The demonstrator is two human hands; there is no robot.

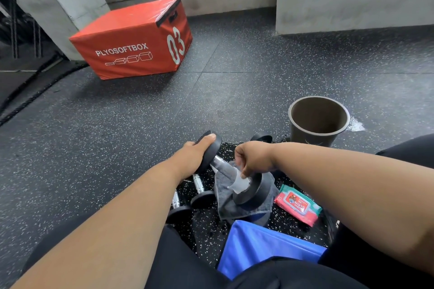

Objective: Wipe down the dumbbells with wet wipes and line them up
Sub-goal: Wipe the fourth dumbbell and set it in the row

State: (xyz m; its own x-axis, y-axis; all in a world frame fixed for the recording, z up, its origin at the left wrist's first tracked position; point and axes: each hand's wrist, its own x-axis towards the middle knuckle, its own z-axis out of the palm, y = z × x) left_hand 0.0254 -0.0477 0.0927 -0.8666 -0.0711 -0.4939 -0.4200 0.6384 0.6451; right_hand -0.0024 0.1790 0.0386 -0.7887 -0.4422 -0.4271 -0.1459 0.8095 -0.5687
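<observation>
Left hand (196, 157) grips the tilted dumbbell (231, 172) by its upper head while the right hand (250, 159) pinches a wet wipe (239, 183) round the handle; a damp grip could let it slip.

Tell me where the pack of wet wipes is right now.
In the head view, the pack of wet wipes lies on the floor at lower right, under the right forearm, between the grey cloth and the person's right leg, nearer than the bucket.

The scene is evenly lit by soft, diffuse light. Soft shadows are cast beneath the orange box (133, 37) and bucket (318, 119). Straight lines are bent by wide-angle distortion at the edges.
</observation>
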